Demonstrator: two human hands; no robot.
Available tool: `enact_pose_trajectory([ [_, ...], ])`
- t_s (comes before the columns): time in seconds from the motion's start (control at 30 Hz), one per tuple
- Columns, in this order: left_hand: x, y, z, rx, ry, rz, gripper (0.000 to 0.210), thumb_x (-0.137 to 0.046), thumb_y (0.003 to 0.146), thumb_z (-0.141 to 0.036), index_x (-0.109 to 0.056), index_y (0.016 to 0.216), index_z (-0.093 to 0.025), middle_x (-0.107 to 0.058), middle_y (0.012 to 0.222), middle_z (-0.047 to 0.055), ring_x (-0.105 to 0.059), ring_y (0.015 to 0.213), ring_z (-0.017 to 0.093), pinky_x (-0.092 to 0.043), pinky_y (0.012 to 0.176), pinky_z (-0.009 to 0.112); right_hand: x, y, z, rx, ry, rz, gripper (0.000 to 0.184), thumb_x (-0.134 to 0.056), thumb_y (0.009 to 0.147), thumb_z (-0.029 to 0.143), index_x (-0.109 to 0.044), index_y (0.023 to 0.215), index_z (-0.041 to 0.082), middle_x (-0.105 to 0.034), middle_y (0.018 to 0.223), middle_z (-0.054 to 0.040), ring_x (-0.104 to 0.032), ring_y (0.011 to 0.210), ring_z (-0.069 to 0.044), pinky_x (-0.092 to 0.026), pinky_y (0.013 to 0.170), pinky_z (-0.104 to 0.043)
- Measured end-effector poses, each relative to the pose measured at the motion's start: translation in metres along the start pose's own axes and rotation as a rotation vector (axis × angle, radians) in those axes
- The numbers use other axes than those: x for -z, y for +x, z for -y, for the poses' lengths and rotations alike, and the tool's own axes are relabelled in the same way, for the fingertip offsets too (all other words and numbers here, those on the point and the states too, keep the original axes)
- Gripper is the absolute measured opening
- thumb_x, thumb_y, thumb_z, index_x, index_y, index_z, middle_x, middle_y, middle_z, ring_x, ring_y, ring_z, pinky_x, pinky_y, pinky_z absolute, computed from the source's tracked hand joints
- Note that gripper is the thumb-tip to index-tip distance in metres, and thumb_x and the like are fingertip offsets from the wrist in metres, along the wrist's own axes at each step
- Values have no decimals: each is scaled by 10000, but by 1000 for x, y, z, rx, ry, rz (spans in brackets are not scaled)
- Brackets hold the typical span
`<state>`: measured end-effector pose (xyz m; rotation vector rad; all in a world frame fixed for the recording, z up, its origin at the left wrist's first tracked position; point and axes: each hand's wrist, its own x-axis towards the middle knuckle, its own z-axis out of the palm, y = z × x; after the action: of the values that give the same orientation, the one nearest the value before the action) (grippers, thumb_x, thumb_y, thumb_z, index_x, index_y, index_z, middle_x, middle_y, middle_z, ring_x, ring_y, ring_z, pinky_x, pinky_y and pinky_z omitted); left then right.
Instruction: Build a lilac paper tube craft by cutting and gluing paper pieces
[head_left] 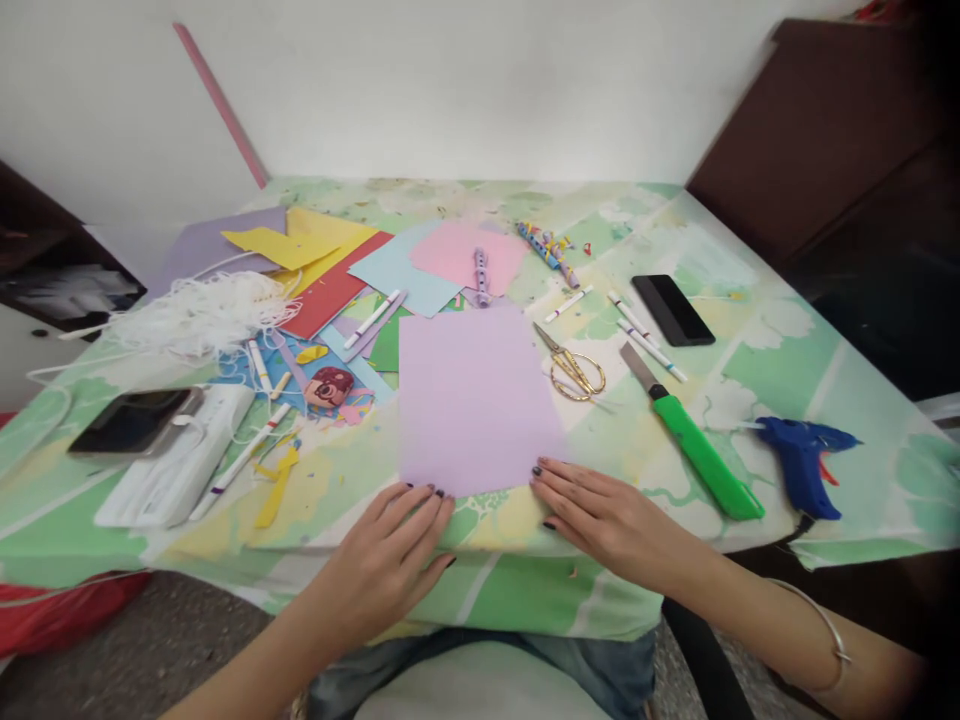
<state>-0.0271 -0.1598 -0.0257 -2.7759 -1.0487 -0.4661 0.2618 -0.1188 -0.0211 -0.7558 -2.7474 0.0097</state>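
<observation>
A sheet of light purple paper (476,395) lies flat on the patterned tablecloth in front of me. My left hand (397,545) rests at its near left corner, fingertips on the edge and fingers stretched out. At the near right corner lies my right hand (592,510), its fingers extended flat and their tips touching the paper. Neither hand grips anything. Just right of the sheet are gold-handled scissors (574,370), blades closed. Further right lies a utility knife (701,445) with a green handle and its blade out.
A blue glue gun (802,460) and a black phone (673,310) lie on the right. Several markers (651,350) are scattered about. On the left are tangled white string (202,320), coloured paper sheets (345,285), a power strip (176,460) and another phone (131,420).
</observation>
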Motion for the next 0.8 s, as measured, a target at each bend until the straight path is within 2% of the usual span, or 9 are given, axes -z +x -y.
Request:
enact_pose_trajectory([
  [0.1,5,-7,1,5,8,-21,367,-582,809,-198,-555,1141,-45,-639,1046,147,-538,1089,275,-476,927,409,7,-9,-14,34,-14,22,342,-494,893,166,-545,1216,67,-614,1192,-118,-471,1223,-221,-438,1036,-367],
  [0.23,11,-16,8,-4,4,-23,369,-582,802,-179,-551,1153,-71,-644,1045,131,-542,1113,276,-510,912,390,15,-21,-26,41,-55,56,337,-505,888,148,-549,1207,50,-608,1202,-118,-466,1227,-220,-434,1044,-353],
  [0.43,14,-36,31,-72,-38,-65,442,-586,805,-195,-510,1226,-85,-630,1108,133,-513,1171,260,-501,935,345,21,-30,-24,-46,-70,37,314,-491,894,156,-568,1194,105,-632,1167,-95,-495,1203,-195,-462,1014,-344],
  [0.57,15,-44,48,-144,-46,-100,393,-577,815,-228,-551,1179,-81,-620,1141,139,-516,1170,251,-489,934,315,21,-36,-19,-149,-121,1,250,-498,889,188,-620,1106,159,-662,1113,-76,-565,1120,-186,-461,992,-366],
  [0.63,15,-43,55,-171,-65,-143,327,-548,837,-244,-582,1131,-106,-641,1101,115,-543,1132,228,-483,928,302,22,-44,-21,-279,-201,-79,186,-516,877,200,-646,1009,198,-690,1041,-53,-617,1026,-189,-437,979,-416],
  [0.7,15,-38,58,-167,-110,-222,236,-512,861,-230,-613,1049,-130,-669,1005,88,-585,1043,202,-482,905,300,25,-54,-25,-529,-367,-173,154,-530,860,224,-642,963,198,-708,940,-62,-628,966,-235,-422,923,-482],
  [0.8,14,-22,55,-79,-211,-338,149,-484,860,-135,-613,927,-165,-663,858,54,-610,870,161,-499,834,298,27,-69,-37,-919,-554,-170,330,-561,817,318,-583,1083,124,-687,884,-143,-571,983,-359,-425,797,-525],
])
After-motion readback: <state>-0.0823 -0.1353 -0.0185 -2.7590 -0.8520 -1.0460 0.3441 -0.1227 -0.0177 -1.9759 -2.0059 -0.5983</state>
